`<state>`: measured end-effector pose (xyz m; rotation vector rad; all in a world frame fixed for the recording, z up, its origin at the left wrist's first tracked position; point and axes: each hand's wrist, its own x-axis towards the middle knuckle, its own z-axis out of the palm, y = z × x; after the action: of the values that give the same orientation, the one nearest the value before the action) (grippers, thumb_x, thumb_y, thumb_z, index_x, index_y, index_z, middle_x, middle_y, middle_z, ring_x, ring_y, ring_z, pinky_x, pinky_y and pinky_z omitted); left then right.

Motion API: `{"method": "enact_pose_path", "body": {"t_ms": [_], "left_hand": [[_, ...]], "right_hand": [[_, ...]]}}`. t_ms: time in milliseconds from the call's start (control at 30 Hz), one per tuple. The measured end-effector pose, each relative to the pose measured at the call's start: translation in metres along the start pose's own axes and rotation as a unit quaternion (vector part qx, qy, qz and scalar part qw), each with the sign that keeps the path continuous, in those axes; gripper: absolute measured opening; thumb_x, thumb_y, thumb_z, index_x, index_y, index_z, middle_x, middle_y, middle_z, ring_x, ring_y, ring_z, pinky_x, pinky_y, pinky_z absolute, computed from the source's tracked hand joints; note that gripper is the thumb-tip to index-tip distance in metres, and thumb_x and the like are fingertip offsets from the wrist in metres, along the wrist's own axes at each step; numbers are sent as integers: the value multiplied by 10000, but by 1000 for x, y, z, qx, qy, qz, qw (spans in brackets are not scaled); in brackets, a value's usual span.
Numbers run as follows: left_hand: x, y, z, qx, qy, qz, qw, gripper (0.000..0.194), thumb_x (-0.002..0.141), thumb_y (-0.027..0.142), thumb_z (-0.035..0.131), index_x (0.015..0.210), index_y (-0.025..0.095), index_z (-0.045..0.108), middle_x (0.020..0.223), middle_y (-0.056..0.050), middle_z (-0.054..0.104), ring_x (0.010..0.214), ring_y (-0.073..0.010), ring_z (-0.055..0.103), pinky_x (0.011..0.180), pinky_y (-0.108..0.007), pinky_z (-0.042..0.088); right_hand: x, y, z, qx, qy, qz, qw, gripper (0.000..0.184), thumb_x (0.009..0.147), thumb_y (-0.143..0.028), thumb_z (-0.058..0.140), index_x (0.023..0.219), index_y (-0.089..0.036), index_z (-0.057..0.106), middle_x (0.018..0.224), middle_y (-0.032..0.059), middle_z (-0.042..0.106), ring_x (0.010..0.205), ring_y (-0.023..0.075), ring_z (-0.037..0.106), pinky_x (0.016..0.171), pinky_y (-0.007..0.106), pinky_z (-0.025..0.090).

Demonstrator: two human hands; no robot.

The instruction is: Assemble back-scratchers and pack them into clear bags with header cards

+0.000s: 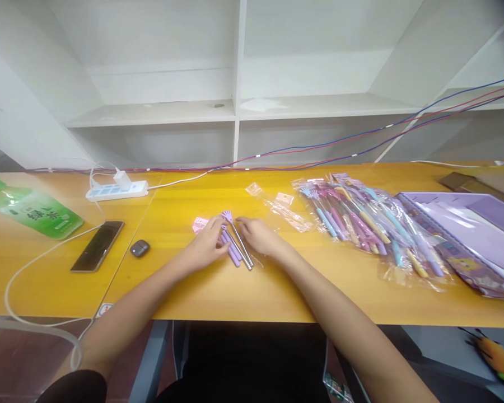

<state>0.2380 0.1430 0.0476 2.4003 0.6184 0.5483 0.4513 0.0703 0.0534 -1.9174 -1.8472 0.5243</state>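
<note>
Small back scratchers lie close together in front of me, with purple handles (231,248), bare metal rods (243,249) and a purple hand-shaped head (227,216). From the left, my left hand (208,246) closes over the upper part of the purple ones, thumb against the handles. My right hand (258,236) rests at the right of the rods with its fingers curled near their upper end; what they pinch, if anything, is hidden. A pink card (199,225) pokes out behind my left hand. Some clear film shows beside the rod ends.
Bagged back scratchers (353,215) form a pile at right, beside a purple folder-like package (479,235). An opened clear wrapper (285,212) lies nearer the middle. At left are a green bottle (37,210), phone (97,246), dark earbud case (140,248) and power strip (117,190).
</note>
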Motion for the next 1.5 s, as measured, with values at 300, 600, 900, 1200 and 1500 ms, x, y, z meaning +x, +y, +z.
{"method": "enact_pose_path", "body": {"t_ms": [300,600,900,1200,1500], "left_hand": [[-5,21,7,151,-124,72,978,564,1049,540,502,1582,358,485,1707,-87,346,1464,-353,419,1226,-595,390],[-6,30,27,203,-153,93,963,557,1038,621,459,1580,492,453,1797,28,72,1556,-447,226,1230,-709,279],[-7,22,24,195,-151,79,966,585,1032,632,460,1568,398,489,1787,-30,134,1571,-417,226,1251,-663,293],[-8,18,26,195,-154,73,966,608,1040,612,457,1612,408,419,1769,-65,181,1590,-404,200,1264,-657,259],[-9,16,25,193,-154,71,966,586,1050,589,449,1606,404,425,1764,-65,189,1604,-390,179,1279,-646,243]], "right_hand": [[-15,22,-19,-241,100,160,952,718,1070,-566,424,1639,-132,353,1629,282,360,1396,408,486,1087,513,436],[-13,58,-32,-238,164,265,920,886,1005,-660,481,1573,4,336,1461,386,482,1348,470,470,1067,569,416],[-23,79,-65,-214,71,298,927,474,1029,-328,510,1365,5,546,1318,327,632,1274,403,616,1011,445,480],[-26,59,-67,-140,26,229,963,696,1072,-510,450,1572,-33,369,1149,286,741,1087,400,722,915,453,511],[-15,36,-40,-180,32,254,950,978,1002,-678,536,1656,-38,190,1385,359,601,1209,416,678,966,459,513]]}}
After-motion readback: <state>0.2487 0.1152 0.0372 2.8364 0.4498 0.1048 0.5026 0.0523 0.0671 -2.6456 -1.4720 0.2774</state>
